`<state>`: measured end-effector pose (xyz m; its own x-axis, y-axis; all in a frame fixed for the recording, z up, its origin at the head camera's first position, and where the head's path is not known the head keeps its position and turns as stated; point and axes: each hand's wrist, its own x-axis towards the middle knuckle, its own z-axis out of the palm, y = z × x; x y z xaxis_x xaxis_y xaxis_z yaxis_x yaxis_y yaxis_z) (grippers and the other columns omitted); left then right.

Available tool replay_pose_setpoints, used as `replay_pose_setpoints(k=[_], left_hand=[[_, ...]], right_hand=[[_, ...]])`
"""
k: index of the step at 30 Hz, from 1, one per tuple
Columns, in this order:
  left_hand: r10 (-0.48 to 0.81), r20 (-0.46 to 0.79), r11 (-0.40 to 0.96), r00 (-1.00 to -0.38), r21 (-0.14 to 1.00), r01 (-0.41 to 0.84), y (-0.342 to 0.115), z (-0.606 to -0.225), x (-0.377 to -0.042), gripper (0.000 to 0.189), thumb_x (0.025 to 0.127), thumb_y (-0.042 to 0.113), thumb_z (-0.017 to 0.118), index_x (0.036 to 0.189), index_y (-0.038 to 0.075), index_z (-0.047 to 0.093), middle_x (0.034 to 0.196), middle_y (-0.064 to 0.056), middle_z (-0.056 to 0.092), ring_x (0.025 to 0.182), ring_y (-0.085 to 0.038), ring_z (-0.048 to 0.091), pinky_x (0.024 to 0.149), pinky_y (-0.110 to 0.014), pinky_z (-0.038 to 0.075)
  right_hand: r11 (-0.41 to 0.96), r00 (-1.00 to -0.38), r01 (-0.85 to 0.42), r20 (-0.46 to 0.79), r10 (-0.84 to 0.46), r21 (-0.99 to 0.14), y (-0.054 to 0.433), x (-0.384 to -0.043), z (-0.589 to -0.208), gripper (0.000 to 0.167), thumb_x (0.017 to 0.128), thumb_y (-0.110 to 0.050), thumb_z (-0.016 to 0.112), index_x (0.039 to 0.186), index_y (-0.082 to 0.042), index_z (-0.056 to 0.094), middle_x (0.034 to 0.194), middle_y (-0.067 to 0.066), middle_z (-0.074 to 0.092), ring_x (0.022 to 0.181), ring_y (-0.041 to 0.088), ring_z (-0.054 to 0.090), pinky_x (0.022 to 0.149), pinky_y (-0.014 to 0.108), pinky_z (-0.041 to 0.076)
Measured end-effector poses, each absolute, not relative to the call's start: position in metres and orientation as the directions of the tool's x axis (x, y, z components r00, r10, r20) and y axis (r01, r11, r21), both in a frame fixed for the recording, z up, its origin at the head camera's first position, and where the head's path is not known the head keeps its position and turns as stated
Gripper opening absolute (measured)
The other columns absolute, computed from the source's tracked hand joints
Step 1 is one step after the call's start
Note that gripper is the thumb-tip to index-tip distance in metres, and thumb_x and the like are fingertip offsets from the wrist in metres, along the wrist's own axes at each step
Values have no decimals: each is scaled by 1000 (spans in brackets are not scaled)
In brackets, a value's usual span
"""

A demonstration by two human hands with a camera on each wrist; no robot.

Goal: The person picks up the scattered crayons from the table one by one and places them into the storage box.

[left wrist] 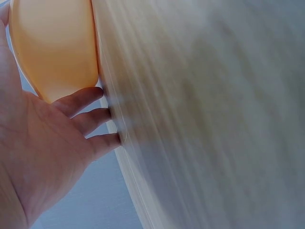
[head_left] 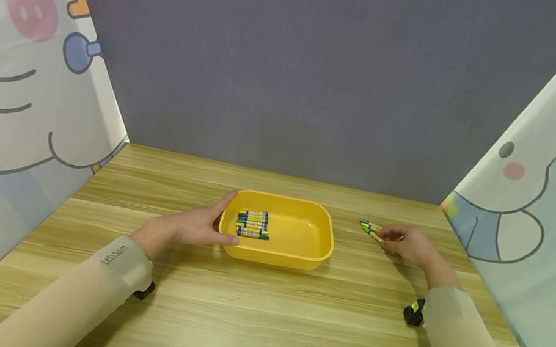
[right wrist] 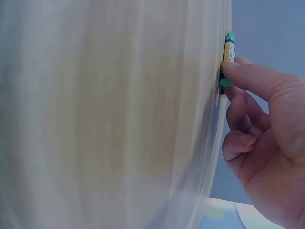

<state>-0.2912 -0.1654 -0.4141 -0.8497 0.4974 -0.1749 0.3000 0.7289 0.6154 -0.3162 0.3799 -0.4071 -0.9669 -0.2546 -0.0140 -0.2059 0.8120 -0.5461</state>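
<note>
A yellow plastic bin point(head_left: 296, 257) stands on the wooden table, with several crayons point(head_left: 252, 225) lying side by side in its left half. My left hand point(head_left: 196, 226) holds the bin's left end, its thumb and fingers spread around the corners; the left wrist view shows fingertips point(left wrist: 81, 100) against the bin's wall, low by the tabletop. To the right of the bin, my right hand point(head_left: 407, 244) pinches a green-tipped crayon point(right wrist: 229, 50) between thumb and finger, down at the table. Another crayon point(head_left: 371, 223) lies right beside it, partly hidden by the fingers.
The wood-grain table point(head_left: 251, 324) meets a dark grey panel point(head_left: 295, 77) at the back. Cartoon-printed sheets flank it, one on the left point(head_left: 24, 60) and one on the right point(head_left: 533, 181).
</note>
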Motion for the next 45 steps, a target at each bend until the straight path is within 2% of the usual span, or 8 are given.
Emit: replay_pose_setpoints(k=[7, 10, 14, 20, 26, 33, 38, 45], left_hand=[[500, -172, 727, -849, 615, 304, -164, -414, -290, 128, 94, 74, 73, 175, 36, -19, 180, -27, 24, 157, -48, 44, 129, -65, 34], [500, -169, 728, -850, 614, 306, -164, -414, -291, 128, 93, 74, 73, 175, 38, -18, 180, -27, 24, 157, -48, 43, 130, -64, 34], [498, -165, 723, -851, 622, 302, -165, -414, -291, 129, 92, 73, 75, 176, 36, -16, 179, -28, 26, 157, -48, 44, 130, -64, 33], [497, -166, 722, -852, 623, 300, -164, -413, -291, 130, 92, 74, 74, 177, 30, -14, 175, -30, 34, 152, -46, 49, 128, -64, 36], [502, -166, 720, -849, 623, 304, -165, -413, -291, 130, 93, 74, 74, 177, 30, -15, 174, -29, 38, 147, -41, 54, 128, -63, 37], [498, -177, 730, -849, 614, 300, -166, -411, -290, 130, 93, 74, 73, 176, 29, -16, 173, -31, 38, 147, -42, 55, 127, -63, 38], [497, -178, 730, -849, 615, 299, -165, -411, -290, 130, 93, 74, 74, 177, 28, -15, 170, -30, 43, 143, -40, 58, 126, -62, 40], [502, -166, 720, -849, 624, 304, -166, -413, -292, 131, 93, 73, 74, 177, 27, -15, 169, -31, 44, 140, -38, 60, 126, -62, 40]], right_hand=[[802, -970, -208, 13, -242, -561, 371, -317, -407, 28, 104, -13, 73, 129, -3, 77, 112, 15, 74, 83, 15, 60, 68, 26, 50], [791, -964, -244, 50, -262, -561, 362, -318, -404, 27, 105, -15, 71, 129, -4, 78, 113, 16, 74, 86, 15, 62, 71, 27, 51], [770, -957, -273, 81, -279, -577, 345, -319, -393, 27, 106, -19, 71, 129, -8, 78, 116, 17, 75, 88, 17, 63, 73, 29, 52], [732, -953, -279, 84, -291, -621, 312, -319, -378, 25, 107, -24, 72, 130, -16, 79, 119, 12, 73, 76, 17, 58, 62, 29, 48], [680, -934, -320, 100, -342, -660, 275, -319, -368, 22, 106, -22, 73, 127, -16, 80, 114, 11, 73, 71, 15, 52, 58, 27, 44], [649, -909, -352, 80, -409, -675, 235, -321, -364, 23, 106, -20, 74, 128, -16, 81, 116, 10, 74, 75, 19, 53, 62, 27, 44], [632, -883, -405, 103, -457, -661, 217, -328, -370, 23, 105, -15, 73, 127, -12, 81, 116, 11, 75, 75, 18, 54, 66, 28, 46], [617, -877, -422, 125, -464, -665, 202, -337, -377, 22, 105, -14, 73, 125, -15, 83, 114, 7, 76, 86, 20, 58, 73, 30, 49]])
